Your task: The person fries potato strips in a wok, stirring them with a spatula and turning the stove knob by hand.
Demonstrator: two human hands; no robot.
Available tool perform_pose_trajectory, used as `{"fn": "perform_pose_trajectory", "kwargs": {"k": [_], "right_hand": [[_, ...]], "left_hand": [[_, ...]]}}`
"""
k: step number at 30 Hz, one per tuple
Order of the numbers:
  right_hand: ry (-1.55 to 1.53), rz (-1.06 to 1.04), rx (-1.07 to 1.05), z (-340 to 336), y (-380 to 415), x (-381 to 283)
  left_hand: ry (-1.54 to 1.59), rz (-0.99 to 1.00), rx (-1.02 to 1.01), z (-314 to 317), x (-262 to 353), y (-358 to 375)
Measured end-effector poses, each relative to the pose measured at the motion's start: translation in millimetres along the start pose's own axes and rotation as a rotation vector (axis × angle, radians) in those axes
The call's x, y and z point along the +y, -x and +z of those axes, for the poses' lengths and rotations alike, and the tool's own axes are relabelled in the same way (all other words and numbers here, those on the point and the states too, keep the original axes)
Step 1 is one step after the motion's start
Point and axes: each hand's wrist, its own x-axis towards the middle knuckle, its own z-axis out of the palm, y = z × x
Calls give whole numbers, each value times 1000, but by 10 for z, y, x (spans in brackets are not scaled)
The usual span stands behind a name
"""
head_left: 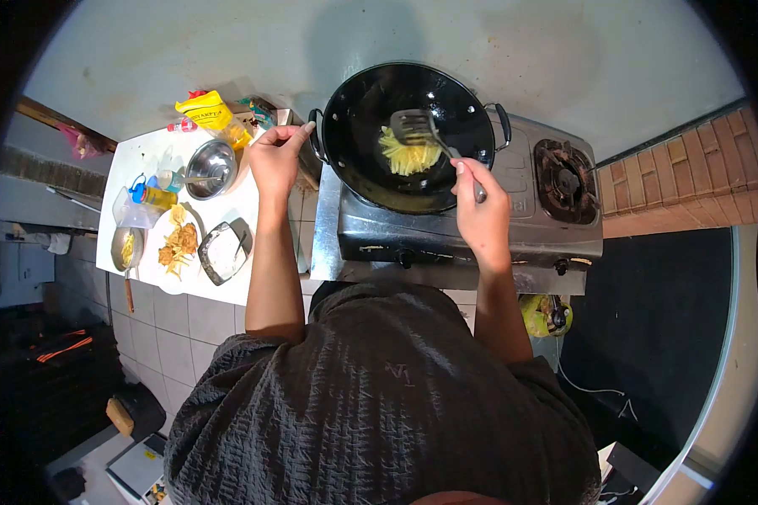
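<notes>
A large black wok (370, 181) stands on the left burner of the metal stove. Pale yellow strips of food (408, 156) lie clumped near its middle. My right hand (483, 206) grips the handle of a slotted spatula (413, 126), whose dark head rests over the upper part of the food. Just left of the wok's left loop handle (316, 136) is my left hand (280, 160), with thumb and fingertips brought together close to the handle. Whether anything is between those fingertips is too small to tell.
On the left, a white table (156, 143) bears a metal bowl (211, 168), an oil bottle (156, 195), a plate of fried food (177, 244), a square dish (223, 252), a small pan (127, 247) and a yellow bag (206, 111). A bare burner (567, 181) is at right.
</notes>
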Motion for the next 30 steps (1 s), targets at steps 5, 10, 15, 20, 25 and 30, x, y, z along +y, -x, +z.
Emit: {"fn": "perform_pose_trajectory", "kwargs": {"k": [5,10,15,20,25,30], "right_hand": [[127,-35,21,-5,3,6],[104,0,23,-58,-6,1],[137,-58,85,-59,-6,-2],[112,-36,-3,-50,-4,29],[142,-58,31,-46,-25,35],[158,-47,81,-28,-68,39]], "left_hand": [[-24,12,51,24,38,23],[-71,40,64,-1,-88,-31],[-208,241,100,-12,-67,-35],[-148,94,13,-5,-77,-24],[-77,65,-37,-4,-149,-22],[-110,32,-44,-10,-152,-18]]}}
